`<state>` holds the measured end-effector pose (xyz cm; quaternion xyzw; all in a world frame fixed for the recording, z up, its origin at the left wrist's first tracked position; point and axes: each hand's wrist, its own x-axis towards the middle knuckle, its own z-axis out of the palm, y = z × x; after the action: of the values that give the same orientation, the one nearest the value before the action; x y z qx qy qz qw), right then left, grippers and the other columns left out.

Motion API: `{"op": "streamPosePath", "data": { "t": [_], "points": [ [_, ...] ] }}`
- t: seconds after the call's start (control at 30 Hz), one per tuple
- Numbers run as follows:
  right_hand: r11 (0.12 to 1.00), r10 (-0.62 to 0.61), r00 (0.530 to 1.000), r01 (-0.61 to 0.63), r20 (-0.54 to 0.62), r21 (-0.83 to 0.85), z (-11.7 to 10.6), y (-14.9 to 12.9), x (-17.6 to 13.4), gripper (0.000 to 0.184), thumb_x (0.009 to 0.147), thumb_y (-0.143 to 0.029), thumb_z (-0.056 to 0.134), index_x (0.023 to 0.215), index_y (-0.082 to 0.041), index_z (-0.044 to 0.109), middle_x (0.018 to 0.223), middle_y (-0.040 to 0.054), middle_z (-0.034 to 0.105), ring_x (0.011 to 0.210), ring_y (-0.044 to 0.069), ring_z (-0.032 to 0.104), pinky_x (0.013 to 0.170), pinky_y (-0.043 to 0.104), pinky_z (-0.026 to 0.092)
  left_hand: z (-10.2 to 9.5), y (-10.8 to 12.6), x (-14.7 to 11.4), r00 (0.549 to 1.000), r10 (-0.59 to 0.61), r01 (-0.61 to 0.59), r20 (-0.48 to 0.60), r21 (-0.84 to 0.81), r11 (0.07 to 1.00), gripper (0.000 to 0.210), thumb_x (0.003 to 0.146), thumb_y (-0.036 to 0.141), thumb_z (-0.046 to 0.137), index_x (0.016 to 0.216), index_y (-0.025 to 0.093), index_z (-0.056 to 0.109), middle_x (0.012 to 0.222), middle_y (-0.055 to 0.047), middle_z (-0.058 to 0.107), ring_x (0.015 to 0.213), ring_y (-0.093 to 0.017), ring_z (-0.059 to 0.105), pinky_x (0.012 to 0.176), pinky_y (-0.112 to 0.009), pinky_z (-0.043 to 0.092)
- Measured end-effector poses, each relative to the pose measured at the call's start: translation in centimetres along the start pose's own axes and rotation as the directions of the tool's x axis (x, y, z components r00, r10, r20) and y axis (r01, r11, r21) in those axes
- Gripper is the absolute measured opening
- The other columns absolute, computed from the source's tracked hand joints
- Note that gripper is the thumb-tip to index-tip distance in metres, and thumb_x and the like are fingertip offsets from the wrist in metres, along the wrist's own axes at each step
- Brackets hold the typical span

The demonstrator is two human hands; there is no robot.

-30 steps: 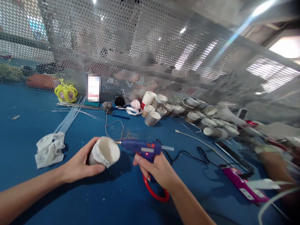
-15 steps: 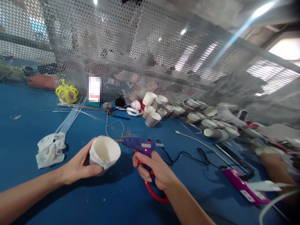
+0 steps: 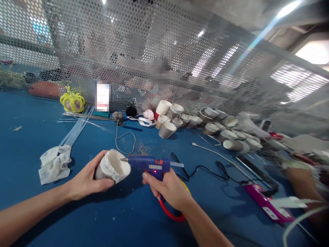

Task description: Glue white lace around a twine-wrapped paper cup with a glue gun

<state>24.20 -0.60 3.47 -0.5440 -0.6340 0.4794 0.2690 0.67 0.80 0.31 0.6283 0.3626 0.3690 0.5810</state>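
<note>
My left hand (image 3: 89,180) is wrapped round a small cup (image 3: 104,169) with white lace at its rim and a grey outside. The cup tilts so its open mouth faces right. In my right hand (image 3: 167,188) is a blue hot glue gun (image 3: 144,162), its red light lit and a clear glue stick (image 3: 177,164) poking from the back. The metal nozzle (image 3: 124,159) lies across the cup's mouth; whether it touches the inner wall I cannot tell. A roll with a red and yellow edge (image 3: 171,214) lies partly hidden under my right hand.
Crumpled white lace (image 3: 55,164) and clear glue sticks (image 3: 77,128) lie left. Several wrapped cups (image 3: 167,130) stand at the back by a perforated metal screen (image 3: 133,44). A black cable (image 3: 205,167) and purple power strip (image 3: 267,204) lie right, near another person's arm (image 3: 300,181).
The glue gun has moved left and levelled, bringing its nozzle from beside the rim to over the cup's mouth. The cup has tipped further to the right in my left hand.
</note>
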Motion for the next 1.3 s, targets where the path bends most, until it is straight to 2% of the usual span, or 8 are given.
{"op": "streamPosePath", "data": {
  "t": [0.17,0.33,0.53,0.7,0.83,1.07,1.2,1.3],
  "points": [
    [1.0,0.016,1.0,-0.016,0.016,-0.019,-0.4,0.1,-0.2,0.031,0.077,-0.042,0.055,0.065,-0.014,0.057,0.038,-0.0054,0.044,0.033,0.006,0.039,0.037,0.02,0.035,0.1,0.2,0.1,1.0,0.016,-0.015,-0.02,0.088,0.996,0.056,0.065,0.039,0.066,0.111,0.017,0.043,0.099,-0.006,0.058,0.09,-0.023,0.053,0.078,-0.029,0.044],
    [0.98,-0.039,0.999,0.035,0.018,0.197,-0.8,0.4,0.1,0.03,0.081,-0.039,0.053,0.067,-0.013,0.057,0.034,-0.0076,0.04,0.029,0.005,0.034,0.035,0.019,0.03,-0.3,-0.5,0.0,0.995,0.051,-0.041,-0.089,0.11,0.993,0.061,0.064,0.04,0.067,0.114,0.019,0.04,0.1,-0.005,0.057,0.091,-0.023,0.053,0.079,-0.03,0.045],
    [0.892,0.052,0.996,-0.078,0.071,0.445,-0.3,0.4,0.5,0.031,0.079,-0.039,0.055,0.064,-0.012,0.056,0.033,-0.0079,0.038,0.028,0.003,0.03,0.032,0.017,0.019,-0.2,-1.1,0.2,0.986,0.134,-0.13,-0.099,0.04,0.991,0.06,0.064,0.035,0.069,0.114,0.021,0.039,0.105,-0.008,0.058,0.094,-0.025,0.056,0.082,-0.034,0.046],
    [0.843,0.092,0.986,-0.15,0.136,0.516,0.0,0.5,0.7,0.033,0.078,-0.041,0.056,0.063,-0.012,0.055,0.034,-0.0081,0.037,0.028,0.002,0.028,0.032,0.017,0.018,0.0,-1.1,0.1,0.985,0.139,-0.139,-0.107,0.004,0.99,0.062,0.064,0.034,0.071,0.115,0.021,0.038,0.108,-0.008,0.057,0.096,-0.025,0.056,0.084,-0.035,0.046],
    [0.902,0.076,0.994,-0.104,0.084,0.419,0.2,0.6,0.6,0.031,0.078,-0.04,0.055,0.063,-0.013,0.055,0.033,-0.008,0.038,0.029,0.003,0.03,0.033,0.018,0.023,-0.1,-1.1,0.2,0.986,0.136,-0.134,-0.096,0.027,0.991,0.061,0.065,0.035,0.07,0.115,0.023,0.037,0.11,-0.007,0.057,0.096,-0.025,0.055,0.083,-0.035,0.046],
    [1.0,-0.006,0.999,0.005,-0.044,-0.006,0.3,0.1,0.2,0.029,0.08,-0.038,0.051,0.067,-0.014,0.057,0.036,-0.0063,0.043,0.033,0.006,0.039,0.04,0.02,0.036,-0.1,-0.9,0.4,0.988,0.114,-0.103,-0.105,0.102,0.989,0.056,0.066,0.032,0.068,0.112,0.021,0.037,0.104,-0.007,0.057,0.092,-0.022,0.055,0.08,-0.031,0.046],
    [0.994,0.062,0.996,-0.067,-0.057,-0.086,0.2,0.0,0.0,0.03,0.077,-0.041,0.054,0.064,-0.014,0.056,0.037,-0.0058,0.043,0.033,0.007,0.04,0.039,0.019,0.037,0.0,-0.8,0.5,0.987,0.134,-0.12,-0.087,0.151,0.981,0.053,0.067,0.03,0.068,0.11,0.021,0.038,0.105,-0.006,0.057,0.095,-0.021,0.054,0.083,-0.031,0.045],
    [0.997,0.028,0.999,-0.03,-0.023,-0.072,0.0,0.1,-0.2,0.031,0.077,-0.043,0.053,0.066,-0.014,0.055,0.038,-0.0057,0.043,0.034,0.007,0.04,0.038,0.02,0.037,0.0,-0.7,0.5,0.987,0.14,-0.123,-0.083,0.183,0.975,0.053,0.066,0.03,0.068,0.11,0.021,0.038,0.104,-0.005,0.057,0.095,-0.022,0.055,0.083,-0.031,0.045]
  ]
}}
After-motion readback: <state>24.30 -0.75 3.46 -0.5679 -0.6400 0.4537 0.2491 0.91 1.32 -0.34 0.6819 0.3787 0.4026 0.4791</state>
